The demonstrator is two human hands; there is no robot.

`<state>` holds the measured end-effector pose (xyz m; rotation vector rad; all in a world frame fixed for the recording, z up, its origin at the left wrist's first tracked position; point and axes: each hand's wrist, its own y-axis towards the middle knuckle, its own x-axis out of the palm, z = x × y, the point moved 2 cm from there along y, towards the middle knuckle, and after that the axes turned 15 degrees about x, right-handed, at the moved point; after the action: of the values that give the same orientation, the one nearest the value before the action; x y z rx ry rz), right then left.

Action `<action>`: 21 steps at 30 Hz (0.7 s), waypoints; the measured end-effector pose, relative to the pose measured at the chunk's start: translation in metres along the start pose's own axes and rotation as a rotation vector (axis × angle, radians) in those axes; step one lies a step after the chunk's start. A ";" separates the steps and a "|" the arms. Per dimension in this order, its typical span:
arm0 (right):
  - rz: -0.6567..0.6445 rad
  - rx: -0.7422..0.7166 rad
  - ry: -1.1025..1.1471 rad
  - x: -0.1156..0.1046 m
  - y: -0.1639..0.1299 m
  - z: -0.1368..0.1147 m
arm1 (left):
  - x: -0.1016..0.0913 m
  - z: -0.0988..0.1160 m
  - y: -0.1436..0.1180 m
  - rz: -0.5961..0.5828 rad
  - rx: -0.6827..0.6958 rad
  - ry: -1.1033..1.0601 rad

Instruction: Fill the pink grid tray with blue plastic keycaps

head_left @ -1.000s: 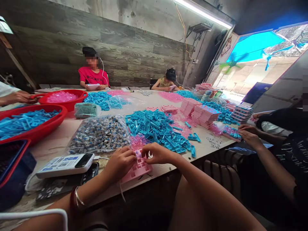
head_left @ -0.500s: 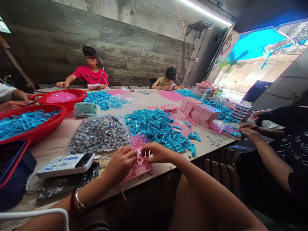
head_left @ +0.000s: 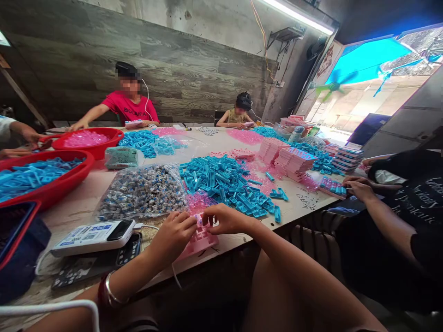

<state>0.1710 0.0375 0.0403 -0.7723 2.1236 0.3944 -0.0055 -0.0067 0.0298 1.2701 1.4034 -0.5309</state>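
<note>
A pink plastic tray with rows of slots (head_left: 200, 243) lies at the table's near edge, tilted in view. On its left side, my left hand (head_left: 178, 230) has its fingers bent together over the far part of the tray. My right hand (head_left: 224, 219) reaches in from the right, with thumb and fingertips curled together at the same far end. Whatever small part sits between the right fingertips is hidden. Just behind the hands lie clear pink pieces (head_left: 200, 202) and a heap of blue plastic pieces (head_left: 221, 180).
A clear bag of small metallic parts (head_left: 141, 191) lies left of the heap. Further left are a red basin of blue pieces (head_left: 83, 171), a white power bank (head_left: 93, 236) and a phone (head_left: 129, 249). Stacked pink trays (head_left: 294, 161) stand right. Co-workers sit around the table (head_left: 297, 203).
My hands stay almost in the same place on the pink tray. Across the table, the person in the red shirt has stretched an arm further toward the red basin.
</note>
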 end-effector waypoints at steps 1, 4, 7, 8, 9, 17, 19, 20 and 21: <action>0.003 -0.002 -0.004 0.000 0.000 0.000 | 0.001 0.000 0.000 0.003 -0.004 -0.011; 0.003 0.002 -0.005 0.000 0.000 0.001 | 0.003 -0.001 -0.001 0.013 -0.005 -0.014; -0.004 0.001 -0.002 0.001 0.000 0.002 | 0.002 -0.001 0.000 0.000 0.007 0.020; -0.004 -0.002 -0.002 0.001 0.000 0.002 | 0.001 0.000 0.000 -0.005 0.012 0.033; -0.002 -0.004 -0.002 0.001 0.000 0.002 | 0.000 0.000 0.000 -0.009 0.015 0.041; -0.006 0.009 0.010 0.001 -0.001 0.000 | 0.006 -0.002 0.001 0.046 -0.054 -0.085; -0.008 0.018 0.010 0.000 -0.001 -0.001 | -0.001 -0.005 0.004 0.103 -0.094 -0.177; -0.009 0.019 0.007 -0.001 -0.002 -0.001 | -0.009 -0.007 0.003 0.134 -0.119 -0.248; -0.005 0.018 0.000 -0.002 -0.002 -0.002 | -0.020 -0.008 -0.001 0.158 -0.143 -0.329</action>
<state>0.1723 0.0355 0.0426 -0.7672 2.1225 0.3723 -0.0133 -0.0076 0.0495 1.1104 1.0393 -0.4966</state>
